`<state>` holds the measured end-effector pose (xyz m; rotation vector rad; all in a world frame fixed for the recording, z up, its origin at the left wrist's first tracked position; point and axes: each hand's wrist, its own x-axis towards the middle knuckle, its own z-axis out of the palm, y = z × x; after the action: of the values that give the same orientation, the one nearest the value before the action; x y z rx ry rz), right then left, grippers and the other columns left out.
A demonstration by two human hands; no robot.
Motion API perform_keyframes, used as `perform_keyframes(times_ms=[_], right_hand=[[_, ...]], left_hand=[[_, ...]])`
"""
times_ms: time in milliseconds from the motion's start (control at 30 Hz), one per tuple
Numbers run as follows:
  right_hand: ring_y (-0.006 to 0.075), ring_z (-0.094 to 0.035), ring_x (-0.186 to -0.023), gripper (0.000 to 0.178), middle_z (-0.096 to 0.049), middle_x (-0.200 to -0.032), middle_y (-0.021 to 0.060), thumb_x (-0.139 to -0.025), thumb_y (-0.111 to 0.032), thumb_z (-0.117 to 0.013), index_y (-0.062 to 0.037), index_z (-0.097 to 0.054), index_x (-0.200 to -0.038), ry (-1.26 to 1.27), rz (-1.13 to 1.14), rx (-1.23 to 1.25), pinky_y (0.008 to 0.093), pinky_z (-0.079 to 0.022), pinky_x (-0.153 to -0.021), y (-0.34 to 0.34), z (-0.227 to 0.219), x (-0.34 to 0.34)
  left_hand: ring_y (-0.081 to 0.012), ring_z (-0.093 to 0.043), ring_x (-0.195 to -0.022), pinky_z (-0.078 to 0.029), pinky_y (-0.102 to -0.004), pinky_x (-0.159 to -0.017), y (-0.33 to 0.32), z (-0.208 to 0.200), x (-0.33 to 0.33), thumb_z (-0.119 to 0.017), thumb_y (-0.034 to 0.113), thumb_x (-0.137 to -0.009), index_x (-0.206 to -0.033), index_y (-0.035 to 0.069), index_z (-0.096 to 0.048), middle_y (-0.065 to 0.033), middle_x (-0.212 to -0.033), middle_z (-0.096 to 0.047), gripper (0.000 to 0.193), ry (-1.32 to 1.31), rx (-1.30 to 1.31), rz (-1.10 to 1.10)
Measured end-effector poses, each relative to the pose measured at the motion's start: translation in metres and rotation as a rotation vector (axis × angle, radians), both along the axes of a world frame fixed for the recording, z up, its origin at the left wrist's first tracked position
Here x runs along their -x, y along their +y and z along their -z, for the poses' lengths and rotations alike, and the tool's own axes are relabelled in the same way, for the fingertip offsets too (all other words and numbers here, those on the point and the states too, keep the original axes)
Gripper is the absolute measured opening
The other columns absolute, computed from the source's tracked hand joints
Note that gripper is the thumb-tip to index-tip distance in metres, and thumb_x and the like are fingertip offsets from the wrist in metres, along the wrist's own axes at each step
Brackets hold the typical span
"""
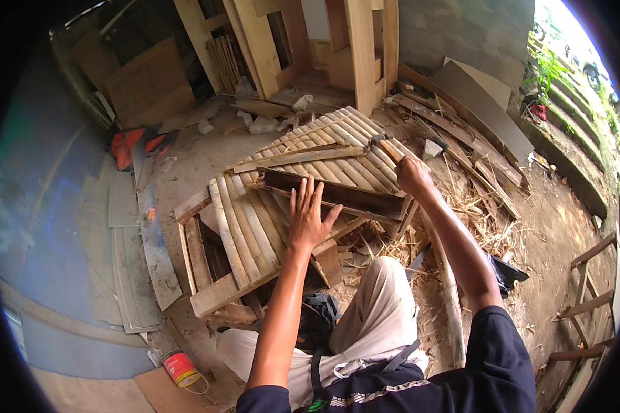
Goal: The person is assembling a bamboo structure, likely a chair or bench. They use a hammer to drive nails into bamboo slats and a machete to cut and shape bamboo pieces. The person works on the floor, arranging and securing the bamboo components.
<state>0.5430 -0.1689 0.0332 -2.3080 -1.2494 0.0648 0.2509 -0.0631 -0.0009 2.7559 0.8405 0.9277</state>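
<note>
My left hand [310, 215] lies with fingers spread on a dark, trough-shaped length of wood [362, 197], pressing it against a slatted top of round bamboo poles [244, 224]. In my right hand [415, 177], the fingers are wrapped round the wooden handle of a hammer [391, 149]. Its dark head is over the right side of the slats, beyond the trough-shaped wood. A narrow wooden strip [300, 158] rests across the poles farther away. The slats sit on a wooden frame [217, 294], whose near left corner shows.
Shavings [492, 227] and scrap boards [461, 131] litter the ground at right. A long pole [448, 296] lies beside my right knee. A red and yellow can [180, 368] lies at lower left, a wooden rack [589, 303] stands far right, and tall wooden frames [365, 55] stand behind.
</note>
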Motion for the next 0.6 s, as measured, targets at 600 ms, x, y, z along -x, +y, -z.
perform_keyframes(times_ms=[600], right_hand=[[0.0364,-0.065,-0.103,0.031,-0.068,-0.1,0.0163,-0.093,-0.032,-0.064,-0.0023,-0.068,-0.101,-0.659,-0.486,0.227,0.0571,-0.046,-0.088,0.131,-0.004,0.019]], left_hand=[[-0.0347,-0.03,-0.147,-0.018,-0.0518,-0.12,0.003,-0.001,-0.002,-0.032,0.059,-0.102,-0.144,0.002,-0.047,-0.0215,-0.154,-0.038,0.072,-0.149,0.004,0.032]])
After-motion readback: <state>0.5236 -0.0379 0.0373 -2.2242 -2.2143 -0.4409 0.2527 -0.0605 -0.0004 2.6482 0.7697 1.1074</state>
